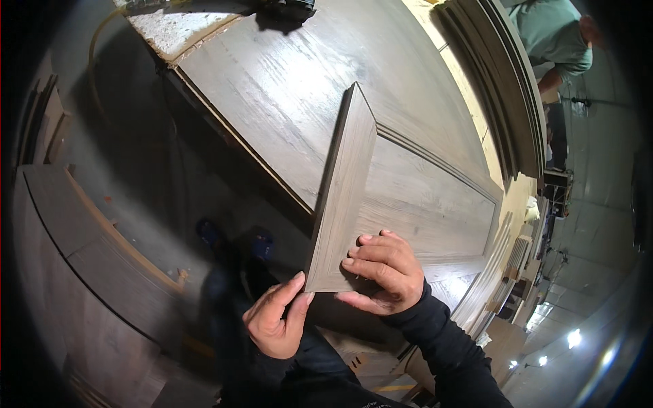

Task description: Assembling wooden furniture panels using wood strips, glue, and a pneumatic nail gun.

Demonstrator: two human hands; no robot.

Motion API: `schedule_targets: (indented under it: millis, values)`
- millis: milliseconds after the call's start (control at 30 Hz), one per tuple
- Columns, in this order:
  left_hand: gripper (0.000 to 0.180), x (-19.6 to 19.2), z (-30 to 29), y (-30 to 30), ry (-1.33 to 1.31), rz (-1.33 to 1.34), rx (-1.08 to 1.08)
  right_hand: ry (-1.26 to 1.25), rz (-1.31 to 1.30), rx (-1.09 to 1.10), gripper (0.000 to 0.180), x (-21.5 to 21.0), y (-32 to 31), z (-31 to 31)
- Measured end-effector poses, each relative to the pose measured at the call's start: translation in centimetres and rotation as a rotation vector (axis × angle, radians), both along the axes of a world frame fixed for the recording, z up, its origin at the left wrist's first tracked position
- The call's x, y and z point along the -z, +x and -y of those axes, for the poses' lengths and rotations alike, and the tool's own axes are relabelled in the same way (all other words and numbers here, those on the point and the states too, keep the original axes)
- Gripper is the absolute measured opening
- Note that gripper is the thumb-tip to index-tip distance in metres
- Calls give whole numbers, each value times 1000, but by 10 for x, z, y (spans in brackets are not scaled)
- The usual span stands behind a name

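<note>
From the head: holding the framed panel (422, 197) at three o'clock from centre, pinching its corner with the left grip (275, 321) at seven, clasping its near edge with the right grip (390, 275) at five. Seemingly assembled already; no telling the work left.

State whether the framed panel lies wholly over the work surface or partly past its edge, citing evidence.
Partly past: the edge of the work surface disappears behind the framed panel, whose near corner juts beyond it.

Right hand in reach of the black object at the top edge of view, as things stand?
Probably not: the right hand is on the framed panel's near edge, and the panel lies between it and the black object.
</note>
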State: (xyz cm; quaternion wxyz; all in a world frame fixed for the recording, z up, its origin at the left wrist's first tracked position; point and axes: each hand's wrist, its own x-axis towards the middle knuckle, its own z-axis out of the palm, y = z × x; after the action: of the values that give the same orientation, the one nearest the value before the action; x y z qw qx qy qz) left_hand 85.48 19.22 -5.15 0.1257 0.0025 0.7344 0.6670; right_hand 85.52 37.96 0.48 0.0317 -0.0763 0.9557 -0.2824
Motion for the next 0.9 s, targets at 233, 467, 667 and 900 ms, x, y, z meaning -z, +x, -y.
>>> schedule_targets:
  millis: [233,467,667,900]
  values:
    - [31,-1,3,-6,-108,-185,65,-76,-73,13,41,10,-2,0]
    - [30,-12,-3,-5,-335,-392,100,-16,-29,-28,41,6,-2,-1]
    - [28,2,5,-5,-226,-397,87,-17,-42,-23,39,8,-2,1]
    - [23,-8,3,-9,-297,-448,107,-75,-77,10,44,11,0,-2]
